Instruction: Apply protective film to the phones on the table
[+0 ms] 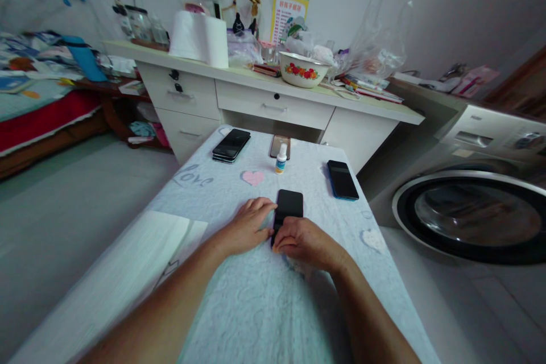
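A black smartphone [290, 203] lies flat on the cloth-covered table in front of me, its lower part hidden by my right hand. My left hand [251, 224] rests along the phone's left edge, with thumb and fingers spread apart and the fingertips touching it. My right hand [303, 240] is closed over the phone's lower end, fingertips pinched together. A small bit of orange shows at those fingertips, too small to name. Beyond the phone stands a small white bottle [281, 159] with a blue and yellow label.
Stacked dark phones [231, 145] lie at the table's far left, and a blue-edged phone [343, 180] at the right. Behind the bottle lies a brownish phone or case [275, 147]. A white cabinet [179, 94] and a washing machine [482, 142] stand around the table.
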`<state>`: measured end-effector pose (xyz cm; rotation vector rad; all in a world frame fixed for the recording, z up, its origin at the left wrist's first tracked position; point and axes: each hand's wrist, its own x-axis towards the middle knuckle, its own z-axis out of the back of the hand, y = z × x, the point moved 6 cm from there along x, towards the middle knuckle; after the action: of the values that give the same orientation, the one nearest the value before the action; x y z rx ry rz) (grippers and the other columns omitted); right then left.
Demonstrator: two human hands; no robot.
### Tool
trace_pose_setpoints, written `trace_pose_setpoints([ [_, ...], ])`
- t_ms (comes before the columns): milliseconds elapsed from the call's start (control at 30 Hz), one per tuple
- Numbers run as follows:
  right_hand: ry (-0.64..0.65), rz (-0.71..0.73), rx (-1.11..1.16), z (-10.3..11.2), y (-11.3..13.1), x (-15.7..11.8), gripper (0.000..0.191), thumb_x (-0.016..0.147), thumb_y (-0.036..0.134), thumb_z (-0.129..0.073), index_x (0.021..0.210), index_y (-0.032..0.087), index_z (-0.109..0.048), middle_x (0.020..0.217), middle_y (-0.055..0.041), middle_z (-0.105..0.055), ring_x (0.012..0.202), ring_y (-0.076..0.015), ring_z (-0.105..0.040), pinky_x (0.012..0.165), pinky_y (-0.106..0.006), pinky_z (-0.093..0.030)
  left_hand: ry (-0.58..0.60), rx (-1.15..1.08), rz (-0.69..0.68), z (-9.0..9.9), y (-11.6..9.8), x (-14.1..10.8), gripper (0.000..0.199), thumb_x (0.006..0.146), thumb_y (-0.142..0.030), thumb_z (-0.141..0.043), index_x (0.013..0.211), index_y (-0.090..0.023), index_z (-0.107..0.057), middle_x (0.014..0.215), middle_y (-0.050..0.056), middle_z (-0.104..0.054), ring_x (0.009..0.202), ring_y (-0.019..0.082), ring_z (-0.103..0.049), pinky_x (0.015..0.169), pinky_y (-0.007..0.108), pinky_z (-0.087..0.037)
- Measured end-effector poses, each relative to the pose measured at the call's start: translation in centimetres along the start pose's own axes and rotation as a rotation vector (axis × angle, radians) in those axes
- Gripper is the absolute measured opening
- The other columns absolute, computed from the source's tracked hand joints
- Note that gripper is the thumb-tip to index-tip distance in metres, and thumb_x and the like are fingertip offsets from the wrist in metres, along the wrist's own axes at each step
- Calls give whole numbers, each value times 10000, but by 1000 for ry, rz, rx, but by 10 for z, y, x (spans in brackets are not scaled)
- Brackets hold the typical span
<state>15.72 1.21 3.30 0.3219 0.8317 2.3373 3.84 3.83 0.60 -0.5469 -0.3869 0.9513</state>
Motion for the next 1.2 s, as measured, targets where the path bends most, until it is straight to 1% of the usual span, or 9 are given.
trace_pose_setpoints([
  [100, -23, 12, -12, -1, 1, 1, 187, 790, 69, -583, 836, 180, -726, 842, -20, -669, 791, -118, -579, 743, -205, -431, 5, -1, -1, -1, 1, 0, 543, 769, -210, -529, 1302, -231, -427, 1293, 55, -439, 1203, 225, -380, 1043, 362, -320],
  [200, -7, -8, 16, 0, 1, 0, 187, 783, 74, -586, 840, 179, -730, 838, -20, -663, 783, -114, -581, 736, -199, -431, 5, 2, 2, -1, 1, 0, 541, 768, -214, -525, 1300, -229, -429, 1299, 61, -438, 1210, 231, -380, 1046, 372, -319],
  [333, 55, -138, 86, 7, -6, -8, 204, 750, 73, -584, 826, 183, -738, 818, -13, -661, 740, -110, -591, 702, -197, -436, 22, -4, -1, 2, 0, -1, 562, 751, -247, -554, 1297, -245, -424, 1294, 60, -440, 1206, 239, -385, 1045, 392, -322],
  [400, 92, -184, 159, 9, -12, -14, 198, 743, 80, -575, 803, 182, -734, 791, -5, -670, 740, -115, -598, 688, -200, -437, 52, -9, 0, 3, 0, -1, 636, 711, -285, -610, 1312, -248, -405, 1311, 64, -419, 1218, 252, -371, 1051, 404, -317],
  [500, 145, -275, 320, 9, -23, -23, 138, 750, 153, -600, 811, 169, -722, 780, -4, -687, 700, -120, -607, 640, -204, -439, 110, -18, -8, 2, 0, -3, 833, 611, -358, -716, 1350, -223, -355, 1350, 84, -369, 1253, 276, -334, 1065, 409, -305],
  [600, 157, -329, 358, 9, -29, -27, 124, 742, 202, -626, 813, 165, -720, 767, -2, -690, 672, -121, -604, 606, -204, -430, 130, -14, -17, 1, -1, -4, 930, 557, -410, -760, 1362, -232, -329, 1370, 86, -342, 1271, 288, -318, 1070, 419, -294],
  [833, 82, -234, 274, 15, -19, -20, 108, 734, 169, -624, 778, 170, -723, 783, -6, -670, 723, -124, -606, 662, -210, -438, 72, 31, 8, -3, 2, -2, 899, 564, -415, -759, 1341, -226, -347, 1363, 85, -355, 1248, 285, -334, 1059, 409, -296],
  [1100, -35, -330, 555, 9, -37, -21, 71, 745, 215, -621, 791, 172, -654, 824, -26, -707, 743, -140, -657, 651, -224, -475, 45, 26, -19, -4, 3, -2, 881, 573, -424, -747, 1336, -227, -352, 1351, 84, -367, 1236, 282, -347, 1050, 408, -303],
  [1200, -59, -360, 611, 7, -41, -22, 77, 744, 228, -628, 797, 172, -640, 834, -33, -710, 769, -150, -666, 645, -229, -481, 34, 15, -14, -2, 2, -2, 869, 563, -408, -755, 1321, -223, -374, 1336, 85, -383, 1224, 283, -362, 1045, 409, -311],
])
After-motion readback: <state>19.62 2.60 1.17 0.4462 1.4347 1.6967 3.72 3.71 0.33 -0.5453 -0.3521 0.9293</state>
